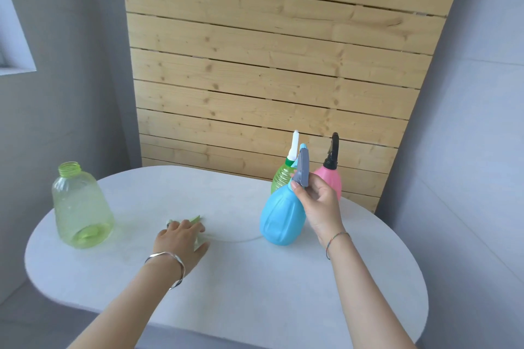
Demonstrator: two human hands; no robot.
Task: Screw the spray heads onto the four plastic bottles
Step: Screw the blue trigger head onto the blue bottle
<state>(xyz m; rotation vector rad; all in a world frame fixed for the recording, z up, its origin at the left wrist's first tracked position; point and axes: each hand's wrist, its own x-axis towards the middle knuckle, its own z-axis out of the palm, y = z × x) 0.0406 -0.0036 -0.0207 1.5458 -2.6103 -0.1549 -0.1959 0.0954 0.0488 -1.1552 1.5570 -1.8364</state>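
Three of the four bottles are seen with spray heads on them, so the task is judged to be about three-quarters done. At the far right of the table [255, 306] a pink bottle [330, 180] is fitted with a black head [333, 150], and just beside it a green ribbed bottle [280, 178] is fitted with a white head [293, 147]. In front of these, a blue bottle [282, 218] carries a grey and light-blue head [302, 167]; the neck below that head is gripped by the right hand [319, 201], whose fingers [296, 185] are closed around it. Whether this head is fully tightened cannot be told.

One bottle is left: a clear yellow-green bottle [80, 207] stands upright and open-necked at the left edge of the table, well apart from the others. Its pale green spray head [195, 219] lies flat on the table between that bottle and the blue one, and is covered by the left hand [184, 238]. The fingers of that hand are laid over the head, but whether it is already clasped cannot be told. The head has yet to be carried to the open neck and turned down.

The table is a rounded, light grey slab with a matte surface. Behind it a panel of horizontal pale wood planks [283, 51] is set against grey walls [71, 65], and part of a window recess is seen at the upper left.
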